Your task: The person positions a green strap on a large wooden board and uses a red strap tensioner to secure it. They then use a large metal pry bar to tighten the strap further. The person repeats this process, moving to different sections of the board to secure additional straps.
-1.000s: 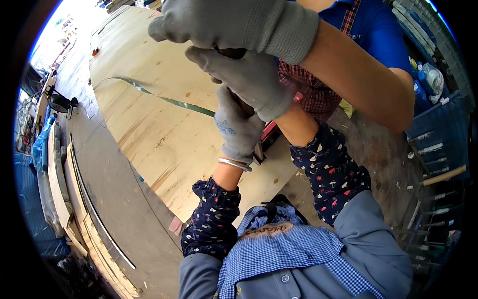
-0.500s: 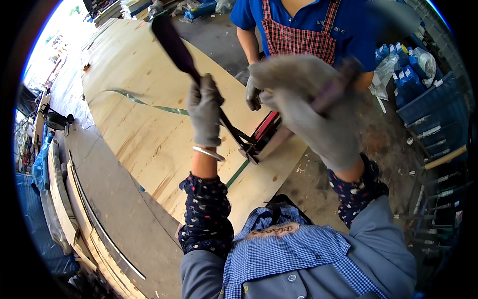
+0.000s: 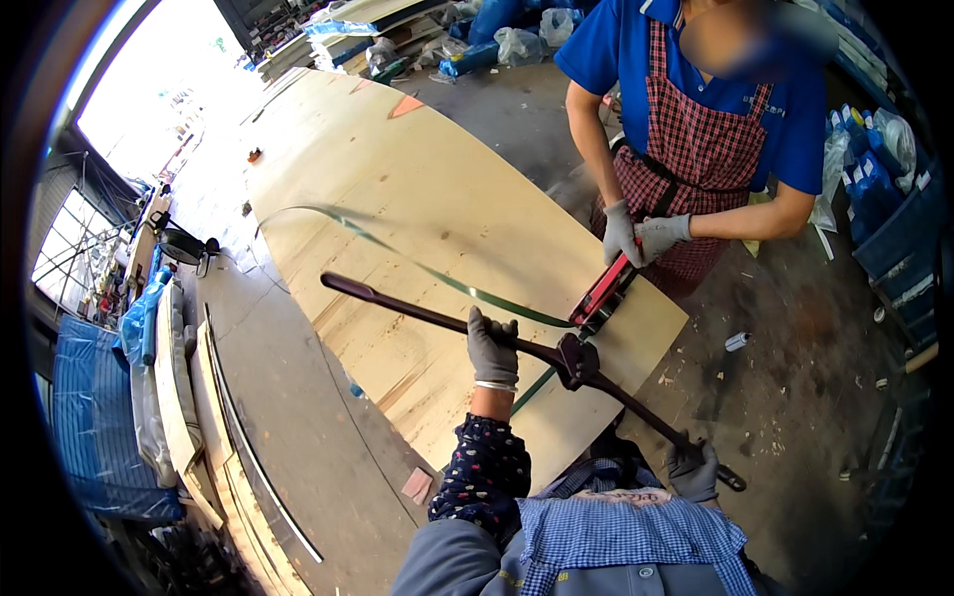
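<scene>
A dark long-handled strapping sealer (image 3: 576,360), its two handles swung wide apart, spans the space before me above the plywood. My left hand (image 3: 494,350), in a grey glove, is closed round its left handle. Lower right, my gloved right hand (image 3: 694,471) grips the other handle near its end. Beneath the sealer's jaws a green strap (image 3: 437,273) runs over the plywood sheets (image 3: 397,199); its loose end arches away to the left. A co-worker's gloved hands (image 3: 636,238) hold a red strapping tensioner (image 3: 602,295) on the strap, just beyond the sealer.
The co-worker (image 3: 706,129) stands at the plywood's right side. Long boards (image 3: 234,497) lie on the floor at left, near a blue wrapped stack (image 3: 99,417). A small can (image 3: 736,342) lies on the right floor. Blue bags (image 3: 874,189) fill a bin behind it.
The sealer has come down from upright, its handles now spread wide. My right hand has dropped to the lower right. The co-worker's hands are now on the tensioner, and the view has shifted.
</scene>
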The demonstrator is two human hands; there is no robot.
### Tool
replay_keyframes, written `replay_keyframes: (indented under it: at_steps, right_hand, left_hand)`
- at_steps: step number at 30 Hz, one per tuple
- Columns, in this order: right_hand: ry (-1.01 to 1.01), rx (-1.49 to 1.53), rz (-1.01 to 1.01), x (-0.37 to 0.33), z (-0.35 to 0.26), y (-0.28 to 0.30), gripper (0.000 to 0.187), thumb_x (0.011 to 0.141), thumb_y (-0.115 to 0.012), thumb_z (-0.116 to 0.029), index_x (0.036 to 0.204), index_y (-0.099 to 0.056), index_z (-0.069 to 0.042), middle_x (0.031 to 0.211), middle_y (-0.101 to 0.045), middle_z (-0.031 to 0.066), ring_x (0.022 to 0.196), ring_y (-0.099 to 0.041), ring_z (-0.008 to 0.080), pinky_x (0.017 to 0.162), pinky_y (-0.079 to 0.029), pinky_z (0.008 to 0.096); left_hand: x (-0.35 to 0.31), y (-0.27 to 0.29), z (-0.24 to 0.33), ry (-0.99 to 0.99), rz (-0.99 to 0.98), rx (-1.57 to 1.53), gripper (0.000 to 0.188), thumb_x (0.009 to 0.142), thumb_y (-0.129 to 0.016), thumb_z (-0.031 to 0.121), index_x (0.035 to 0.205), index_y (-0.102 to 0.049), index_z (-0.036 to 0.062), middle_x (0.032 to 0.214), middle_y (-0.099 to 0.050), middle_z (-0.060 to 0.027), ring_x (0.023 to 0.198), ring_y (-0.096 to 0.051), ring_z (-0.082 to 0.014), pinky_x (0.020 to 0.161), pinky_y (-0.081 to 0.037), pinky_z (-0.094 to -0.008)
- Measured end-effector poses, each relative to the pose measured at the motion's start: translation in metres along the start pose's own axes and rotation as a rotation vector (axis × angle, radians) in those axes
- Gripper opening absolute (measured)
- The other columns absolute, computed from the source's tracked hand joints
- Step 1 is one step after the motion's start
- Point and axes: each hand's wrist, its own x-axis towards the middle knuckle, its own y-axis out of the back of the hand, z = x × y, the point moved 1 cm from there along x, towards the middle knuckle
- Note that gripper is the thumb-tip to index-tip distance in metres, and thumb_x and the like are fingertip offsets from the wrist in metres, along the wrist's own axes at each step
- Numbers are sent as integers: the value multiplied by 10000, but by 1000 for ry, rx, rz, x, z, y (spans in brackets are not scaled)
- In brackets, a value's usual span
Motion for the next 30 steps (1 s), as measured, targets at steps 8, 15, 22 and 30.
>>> replay_keyframes:
  at_steps: [8,15,22,30]
  right_hand:
    - [-163,13,30,-12,29,29,214,900,-462,-232,849,-623,-102,1011,-675,154,956,-647,322,819,-554,487]
    - [-197,-222,-250,-88,30,-9,218,929,-497,-275,876,-611,-97,1014,-670,150,995,-635,304,851,-542,470]
    - [-286,-639,-708,-150,37,-28,234,939,-505,-245,911,-602,-34,1125,-601,215,1066,-586,307,919,-491,430]
    - [-412,-909,-914,-227,100,-20,219,934,-531,-170,981,-607,31,1150,-576,250,1069,-580,292,943,-463,419]
  left_hand:
    - [-94,53,71,-97,-335,-157,496,923,-509,280,513,-241,196,452,-157,41,386,-174,-103,519,-374,-279]
    - [-208,124,152,-242,-541,-411,451,932,-469,262,543,-257,178,464,-210,50,413,-217,-87,538,-334,-258]
    - [-337,210,204,-420,-266,-285,474,925,-497,279,538,-240,185,470,-177,49,402,-168,-92,525,-384,-264]
    - [-408,272,264,-576,38,1,470,919,-518,328,555,-254,189,476,-214,45,379,-211,-98,443,-298,-279]
